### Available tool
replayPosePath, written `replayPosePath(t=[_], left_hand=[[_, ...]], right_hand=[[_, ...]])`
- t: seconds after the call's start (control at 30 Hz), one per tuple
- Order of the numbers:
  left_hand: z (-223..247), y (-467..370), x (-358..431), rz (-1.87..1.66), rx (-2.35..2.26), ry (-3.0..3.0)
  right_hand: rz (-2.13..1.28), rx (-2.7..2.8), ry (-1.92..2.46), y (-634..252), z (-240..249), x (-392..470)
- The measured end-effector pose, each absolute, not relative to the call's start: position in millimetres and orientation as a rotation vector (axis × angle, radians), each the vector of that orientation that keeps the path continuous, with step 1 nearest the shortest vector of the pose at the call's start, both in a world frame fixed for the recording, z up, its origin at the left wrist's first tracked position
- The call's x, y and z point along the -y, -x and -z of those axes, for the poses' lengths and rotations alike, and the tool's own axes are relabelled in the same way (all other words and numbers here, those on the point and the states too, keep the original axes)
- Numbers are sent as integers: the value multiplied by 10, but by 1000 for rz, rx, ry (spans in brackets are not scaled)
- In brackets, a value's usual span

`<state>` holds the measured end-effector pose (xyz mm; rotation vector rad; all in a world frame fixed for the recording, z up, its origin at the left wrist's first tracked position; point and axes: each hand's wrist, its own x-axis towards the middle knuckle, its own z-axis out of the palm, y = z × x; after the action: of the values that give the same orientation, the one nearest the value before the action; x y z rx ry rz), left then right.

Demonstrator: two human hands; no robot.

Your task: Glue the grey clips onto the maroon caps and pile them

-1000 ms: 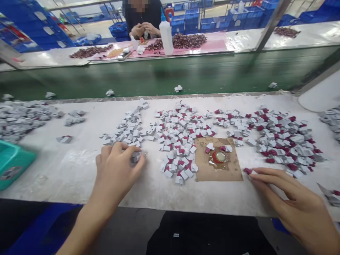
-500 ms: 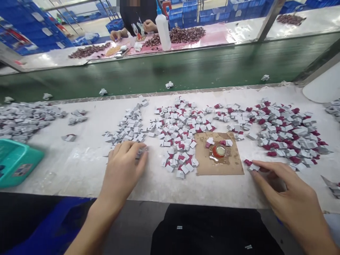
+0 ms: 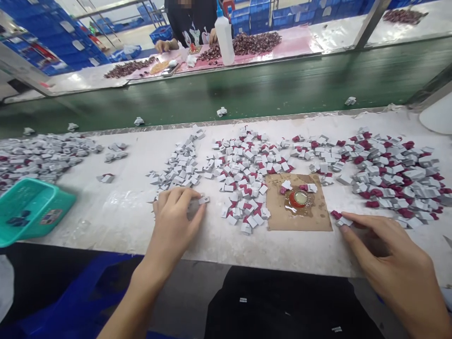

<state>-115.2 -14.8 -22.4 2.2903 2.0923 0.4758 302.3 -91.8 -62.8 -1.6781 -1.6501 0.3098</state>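
Note:
My left hand (image 3: 176, 214) is closed with a small light-grey plastic piece (image 3: 204, 200) between thumb and forefinger, low over the table beside a heap of plain grey pieces (image 3: 181, 165). My right hand (image 3: 384, 249) pinches a grey-and-maroon piece (image 3: 341, 218) near the right edge of a cardboard square (image 3: 275, 221). On the cardboard sits a small round red-rimmed container (image 3: 298, 198) in a wet, glossy patch. Two more grey-and-maroon pieces (image 3: 286, 186) lie just above it. A grey-and-maroon heap (image 3: 247, 165) spreads between my left hand and the cardboard.
A teal basket (image 3: 52, 207) with dark pieces inside stands at the left. More heaps (image 3: 399, 174) lie at the far right and far left. Behind the table runs a green belt (image 3: 282, 84) carrying scattered pieces. Across it, a person (image 3: 194, 23) works near a white bottle (image 3: 225, 40).
The whole view has shifted, so the table appears farther right. The grey piece at my left fingertips shows more clearly now. My right hand keeps its pinch beside the cardboard.

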Motion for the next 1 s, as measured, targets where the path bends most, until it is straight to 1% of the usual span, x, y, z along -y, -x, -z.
replayPosePath(t=[0.17, 0.37, 0.53, 0.7, 0.8, 1.0], left_hand=[[241, 1108, 152, -573, -1923, -2190], [295, 1094, 168, -592, -1798, -2357], [299, 1023, 222, -660, -1799, -2148], [157, 934, 184, -506, -1808, -1934], [85, 917, 142, -501, -1804, -1886], [139, 1041, 95, -459, -1744, -1860]], right_hand=[[-406, 1532, 1657, -2884, 468, 839], [-480, 1498, 1502, -2606, 247, 626], [-483, 1577, 1443, -2515, 217, 520], [-422, 1663, 1439, -2498, 222, 490], [-421, 1671, 1445, -2498, 212, 486], [-477, 1634, 1447, -2481, 185, 474]])
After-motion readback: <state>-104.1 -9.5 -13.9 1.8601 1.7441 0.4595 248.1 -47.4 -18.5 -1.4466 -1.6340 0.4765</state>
